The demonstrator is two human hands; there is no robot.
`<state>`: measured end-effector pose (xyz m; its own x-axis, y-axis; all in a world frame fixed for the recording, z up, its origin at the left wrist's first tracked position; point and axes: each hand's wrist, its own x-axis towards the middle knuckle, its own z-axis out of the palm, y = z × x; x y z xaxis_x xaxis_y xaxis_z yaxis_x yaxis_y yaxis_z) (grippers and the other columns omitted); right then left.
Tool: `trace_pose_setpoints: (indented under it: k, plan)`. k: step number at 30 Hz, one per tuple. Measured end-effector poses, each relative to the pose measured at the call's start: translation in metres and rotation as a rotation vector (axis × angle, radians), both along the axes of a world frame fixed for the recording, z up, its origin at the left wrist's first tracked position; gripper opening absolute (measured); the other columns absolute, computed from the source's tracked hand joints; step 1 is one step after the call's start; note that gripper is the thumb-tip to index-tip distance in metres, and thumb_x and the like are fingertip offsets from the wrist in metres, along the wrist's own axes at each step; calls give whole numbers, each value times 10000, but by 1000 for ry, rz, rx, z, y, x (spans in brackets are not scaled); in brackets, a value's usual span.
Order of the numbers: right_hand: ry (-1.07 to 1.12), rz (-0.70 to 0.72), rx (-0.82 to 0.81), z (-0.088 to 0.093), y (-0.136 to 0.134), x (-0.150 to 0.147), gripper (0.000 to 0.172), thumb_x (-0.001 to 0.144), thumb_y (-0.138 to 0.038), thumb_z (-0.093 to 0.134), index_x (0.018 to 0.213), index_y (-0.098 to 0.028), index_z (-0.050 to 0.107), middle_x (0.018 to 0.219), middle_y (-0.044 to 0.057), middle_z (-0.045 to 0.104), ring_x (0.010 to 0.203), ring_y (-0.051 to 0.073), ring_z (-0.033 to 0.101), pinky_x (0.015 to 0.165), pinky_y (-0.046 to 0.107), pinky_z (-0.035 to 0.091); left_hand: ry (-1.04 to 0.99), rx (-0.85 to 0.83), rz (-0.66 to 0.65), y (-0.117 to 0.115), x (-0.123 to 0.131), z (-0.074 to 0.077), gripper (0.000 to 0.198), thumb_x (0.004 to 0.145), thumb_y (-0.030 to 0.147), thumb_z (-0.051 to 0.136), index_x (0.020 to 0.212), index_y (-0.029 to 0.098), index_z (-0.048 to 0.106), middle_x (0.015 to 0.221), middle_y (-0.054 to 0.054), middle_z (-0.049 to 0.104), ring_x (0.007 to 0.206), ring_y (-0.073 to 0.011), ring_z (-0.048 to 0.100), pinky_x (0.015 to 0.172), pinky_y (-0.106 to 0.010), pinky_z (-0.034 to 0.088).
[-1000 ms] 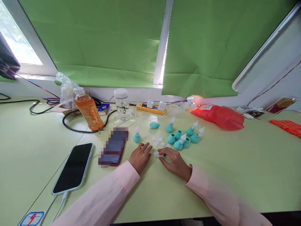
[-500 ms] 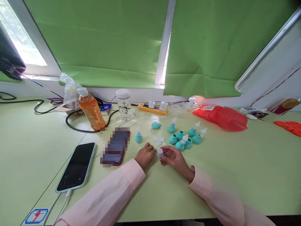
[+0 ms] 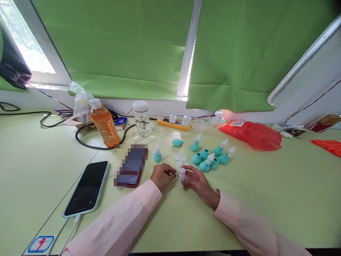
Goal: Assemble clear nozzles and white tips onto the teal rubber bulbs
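Observation:
Between the fingertips of my right hand [image 3: 198, 183] is a small clear plastic fitting [image 3: 182, 175], held just above the table. My left hand [image 3: 163, 176] is close on its left side, thumb and fingers pinched together; whether anything small sits in the pinch is hidden. Beyond my hands lie several loose white nozzle tips [image 3: 182, 160]. To their right is a cluster of teal rubber bulbs [image 3: 204, 166], some open-mouthed, others topped with a translucent nozzle. One bulb with a nozzle [image 3: 157, 156] stands alone behind my left hand, and another teal bulb [image 3: 177, 142] lies on its side farther back.
Left of my hands are a dark phone in a red case [image 3: 132, 167], partly blurred out, and a charging phone [image 3: 86, 188]. Farther back stand an orange drink bottle [image 3: 105, 122], a clear cup [image 3: 141, 119] and a yellow power strip [image 3: 173, 124]. A red plastic bag [image 3: 252, 135] lies right.
My left hand has drawn slightly left from the fitting, its fingers curling into a pinch. My right hand has turned the fitting, so more of it shows. The view has shifted slightly.

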<state>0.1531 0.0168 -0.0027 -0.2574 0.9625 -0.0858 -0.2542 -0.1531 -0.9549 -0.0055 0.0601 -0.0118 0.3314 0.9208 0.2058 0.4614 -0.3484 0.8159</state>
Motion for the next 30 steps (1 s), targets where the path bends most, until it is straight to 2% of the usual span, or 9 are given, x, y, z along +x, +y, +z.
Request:
trace_pose_setpoints:
  k: [3, 6, 11, 16, 25, 28, 30]
  plan:
    - [16, -28, 14, -1, -1, -1, 324, 678, -289, 609, 964, -210, 478, 752, 4, 541, 636, 123, 541, 567, 282, 467, -311, -348, 44, -5, -2, 3, 130, 528, 192, 667, 627, 110, 649, 622, -57, 642, 545, -145, 564, 540, -258, 457]
    - [23, -35, 10, -2, -1, 0, 319, 688, -284, 603, 971, -204, 478, 765, 11, 560, 650, 129, 554, 593, 297, 469, -471, -462, 15, -6, -2, 5, 156, 463, 199, 700, 585, 112, 655, 584, -51, 645, 546, -151, 572, 557, -261, 462]
    - [-10, -84, -17, -6, 1, 2, 338, 658, -267, 639, 956, -177, 508, 742, 22, 606, 638, 123, 563, 611, 293, 468, -619, -524, 7, -7, -1, 9, 207, 410, 230, 739, 556, 110, 651, 515, -32, 629, 445, -125, 542, 503, -263, 470]
    - [-9, -110, -49, -9, 1, 2, 359, 630, -262, 664, 951, -174, 530, 732, 19, 627, 601, 109, 565, 609, 288, 477, -683, -585, 11, -8, -1, 10, 236, 397, 227, 755, 564, 99, 649, 489, -26, 618, 434, -118, 545, 501, -257, 482]
    - [-5, -88, -57, -8, -1, 2, 354, 610, -263, 678, 920, -170, 534, 706, 14, 630, 601, 125, 578, 615, 302, 475, -650, -630, -33, -7, -1, 7, 296, 420, 282, 750, 615, 80, 657, 515, -44, 621, 437, -121, 540, 501, -269, 471]
    - [-3, -88, -63, -7, -1, 2, 356, 617, -269, 672, 924, -162, 529, 696, 19, 634, 594, 127, 581, 626, 309, 472, -575, -561, -63, -9, 0, 6, 292, 494, 322, 711, 645, 78, 660, 556, -58, 625, 438, -115, 523, 494, -274, 464]
    - [4, -91, -74, -7, -1, 2, 366, 613, -274, 672, 927, -155, 527, 688, 23, 634, 592, 130, 582, 636, 317, 471, -486, -407, -48, -13, 1, 6, 259, 567, 322, 662, 674, 86, 663, 597, -70, 627, 471, -119, 524, 500, -269, 459]
